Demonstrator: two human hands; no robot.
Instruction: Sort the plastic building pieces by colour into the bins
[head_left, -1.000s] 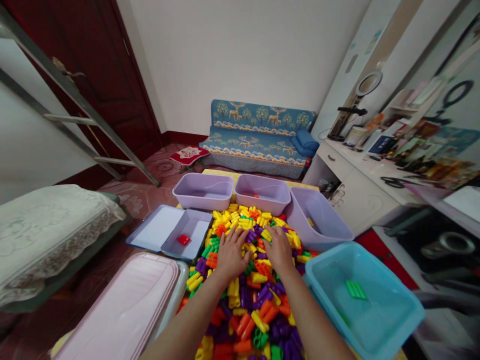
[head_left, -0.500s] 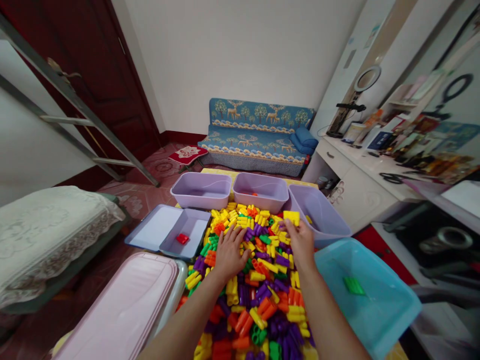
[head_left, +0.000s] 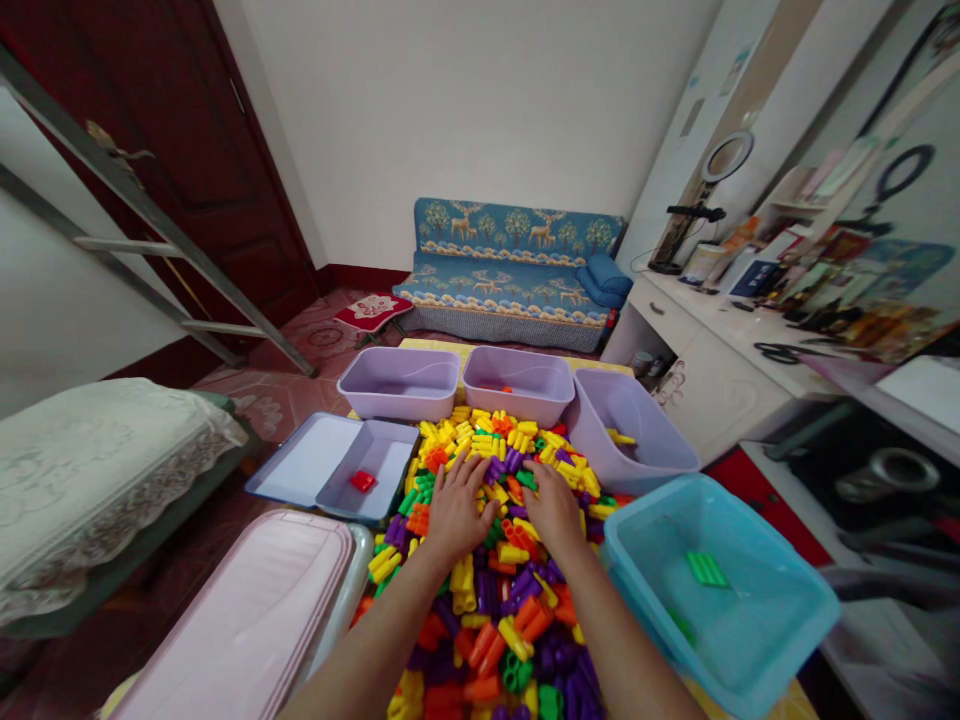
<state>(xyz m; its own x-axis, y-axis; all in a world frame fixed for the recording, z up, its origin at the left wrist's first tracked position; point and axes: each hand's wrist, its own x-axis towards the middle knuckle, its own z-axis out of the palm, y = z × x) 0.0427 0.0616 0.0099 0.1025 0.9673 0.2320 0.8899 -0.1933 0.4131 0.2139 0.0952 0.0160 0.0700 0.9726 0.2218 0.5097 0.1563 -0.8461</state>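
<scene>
A big heap of yellow, purple, orange and green plastic pieces (head_left: 491, 640) covers the middle of the table. My left hand (head_left: 459, 510) rests on the heap, fingers spread, holding nothing. Beside it, my right hand (head_left: 553, 508) reaches into the heap near a green piece (head_left: 528, 480); its fingertips are partly hidden, and whether it grips anything is unclear. Behind the heap stand a purple bin (head_left: 400, 403) and another purple bin (head_left: 517, 403) with an orange piece inside. The right purple bin (head_left: 652, 450) holds yellow pieces.
At right, a teal bin (head_left: 780, 600) holds green pieces. On the left are an open case (head_left: 300, 462) with a red piece and a pink lid (head_left: 247, 610). A white dresser (head_left: 720, 360) and blue sofa (head_left: 495, 285) stand beyond.
My right hand has let go of a yellow block and moved left and down onto the heap. More yellow shows in the right purple bin. My left hand has barely moved.
</scene>
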